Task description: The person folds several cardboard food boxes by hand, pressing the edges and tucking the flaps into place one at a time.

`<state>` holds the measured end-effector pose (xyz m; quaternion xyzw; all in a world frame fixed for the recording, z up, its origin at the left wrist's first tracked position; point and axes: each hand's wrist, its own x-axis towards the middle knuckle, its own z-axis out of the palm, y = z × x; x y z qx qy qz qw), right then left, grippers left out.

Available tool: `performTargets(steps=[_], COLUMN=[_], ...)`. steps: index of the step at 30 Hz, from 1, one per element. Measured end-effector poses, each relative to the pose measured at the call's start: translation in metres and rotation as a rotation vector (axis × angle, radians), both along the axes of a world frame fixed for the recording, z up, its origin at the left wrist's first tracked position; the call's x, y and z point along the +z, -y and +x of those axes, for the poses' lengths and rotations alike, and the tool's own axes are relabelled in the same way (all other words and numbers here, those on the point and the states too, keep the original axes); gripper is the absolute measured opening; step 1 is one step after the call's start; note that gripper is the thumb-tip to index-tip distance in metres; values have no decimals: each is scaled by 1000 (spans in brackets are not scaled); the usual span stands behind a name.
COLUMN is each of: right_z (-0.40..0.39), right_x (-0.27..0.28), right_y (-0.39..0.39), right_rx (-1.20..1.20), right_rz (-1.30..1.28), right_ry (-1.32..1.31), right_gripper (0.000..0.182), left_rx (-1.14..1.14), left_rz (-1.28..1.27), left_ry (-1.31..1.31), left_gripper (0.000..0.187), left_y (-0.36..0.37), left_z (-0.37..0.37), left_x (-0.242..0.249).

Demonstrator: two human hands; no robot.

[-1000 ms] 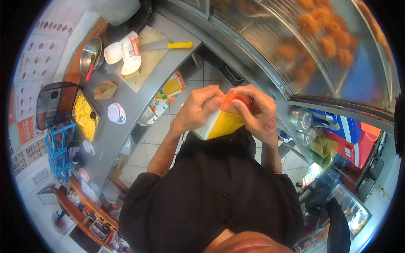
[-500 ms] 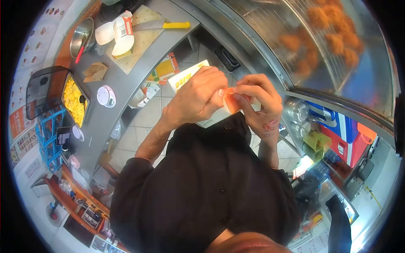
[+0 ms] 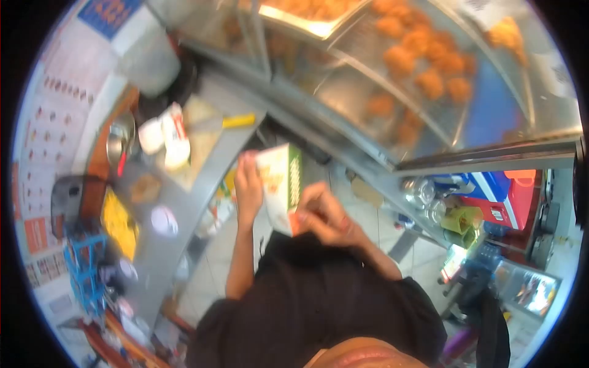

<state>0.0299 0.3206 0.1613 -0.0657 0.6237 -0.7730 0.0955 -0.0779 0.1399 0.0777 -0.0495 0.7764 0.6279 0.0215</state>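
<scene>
A white and green printed carton (image 3: 277, 180) stands out between my hands, in front of the dark shirt. My left hand (image 3: 248, 187) is wrapped along the carton's left side. At its lower right edge, my right hand (image 3: 325, 214) has its fingers bent together around an orange part (image 3: 297, 222) of the carton. The picture is blurred, so the exact finger contact is hard to make out.
On the left counter (image 3: 147, 211) are a tray of yellow food (image 3: 118, 224), a metal bowl (image 3: 120, 138), white cartons (image 3: 164, 136) and a yellow-handled knife (image 3: 238, 121). A glass display case (image 3: 368, 80) with fried pieces borders the upper right.
The view has shifted, showing more of the display case. My left hand has moved to the carton's left side, and the carton has turned more upright, showing its green side.
</scene>
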Motion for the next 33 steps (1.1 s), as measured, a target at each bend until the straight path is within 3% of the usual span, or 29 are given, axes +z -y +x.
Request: performTargets(steps=[1,2,5,6,8,9,11,12,13,15,17,19,21,23,24,27,31,33], right_z=[-4,-5,-17,-24,-34,-35,-33,-40,-43,-49,-54,-55,-57,-58,-55,-49,-47,-41], right_x=[-5,-10,-19,-25,-33,-34,-33,-51,-53,-57,-87,-100,-108,-114,-85,-74,-52,-12], right_y=[3,6,1,0,0,3,15,22,27,34,33,30,27,15,6,26,36,25], right_rx=[12,48,-47,-59,-510,-529,-459,-582,-593,-578,-565,-403,-452,-293,-165,-313,-318,49], right_rz=[90,25,339,340,653,649,447,512,501,225,268,125,111,-54,-104,6,-17,329], right_ry=[-75,54,-207,-236,-551,-563,-65,-198,-206,37,19,187,133,428,435,258,127,82], right_gripper=[19,21,14,14,14,14,18,34,34,45,50,47,49,54,58,56,49,39], left_rx=[33,-25,61,107,136,124,101,125,150,79,18,47,32,-2,-61,-67,-52,254], left_rz=[113,306,232,262,288,194,93,80,67,-71,-211,-71,-55,96,69,118,29,134], left_ry=[117,233,176,75,-43,-147,-261,-332,-405,-436,-464,-463,-461,-327,-313,-285,-288,-315], left_gripper=[54,59,56,53,51,49,47,45,44,43,42,36,36,41,41,41,43,46], left_y=[5,2,5,7,6,-1,-19,-30,-36,-36,-35,-35,-29,-26,-22,-12,7,14], left_z=[-2,4,5,4,4,9,22,28,32,36,38,35,32,32,31,29,20,14], left_x=[-18,9,13,8,11,19,31,33,36,48,49,38,32,42,45,34,35,35])
